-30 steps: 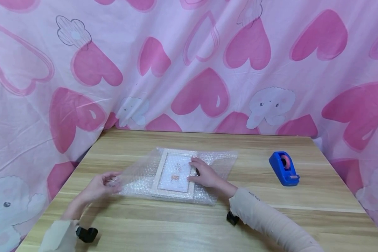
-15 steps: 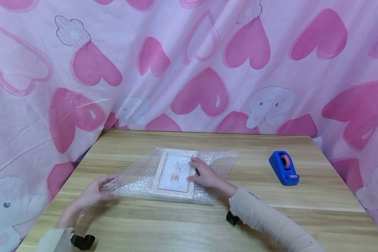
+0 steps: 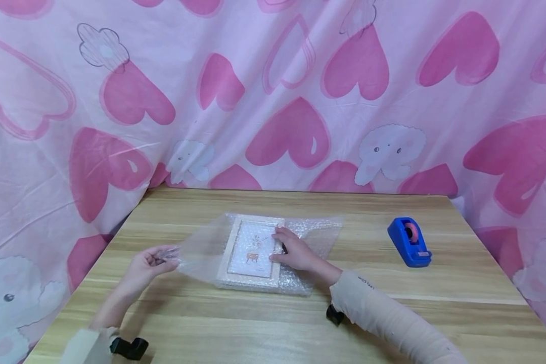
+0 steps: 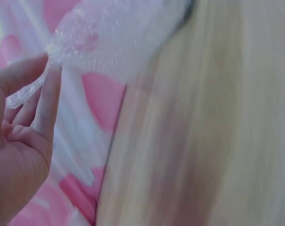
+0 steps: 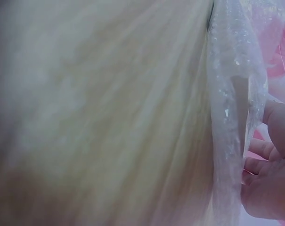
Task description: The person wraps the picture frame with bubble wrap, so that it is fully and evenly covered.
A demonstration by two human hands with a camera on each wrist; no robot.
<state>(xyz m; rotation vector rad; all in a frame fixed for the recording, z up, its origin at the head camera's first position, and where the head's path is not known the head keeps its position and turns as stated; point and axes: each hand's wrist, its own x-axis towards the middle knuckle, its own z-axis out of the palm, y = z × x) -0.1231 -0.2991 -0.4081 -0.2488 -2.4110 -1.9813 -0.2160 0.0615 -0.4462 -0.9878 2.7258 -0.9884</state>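
Note:
A pale picture frame (image 3: 229, 255) with a small deer-like drawing lies on the table under clear bubble wrap (image 3: 200, 255). To its left, my left hand (image 3: 147, 268) pinches the gathered end of the wrap between thumb and fingers. The left wrist view shows the wrap (image 4: 104, 42) stretching away from the fingertips of that hand (image 4: 24, 127). My right hand (image 3: 298, 253) rests on the frame's right side, thumb and fingers spread over the wrap. In the right wrist view, this hand (image 5: 274, 174) touches the wrapped edge; some fingertips are hidden behind the wrap.
A blue tape dispenser (image 3: 409, 242) with a pink roll stands on the right of the wooden table (image 3: 236, 328). A pink curtain (image 3: 236, 136) with hearts hangs behind and at both sides. Black wrist cameras sit near both sleeves.
My left hand first slid left along the wrap, then came back up and to the right, bunching its end tighter. The right hand and the frame have stayed in place.

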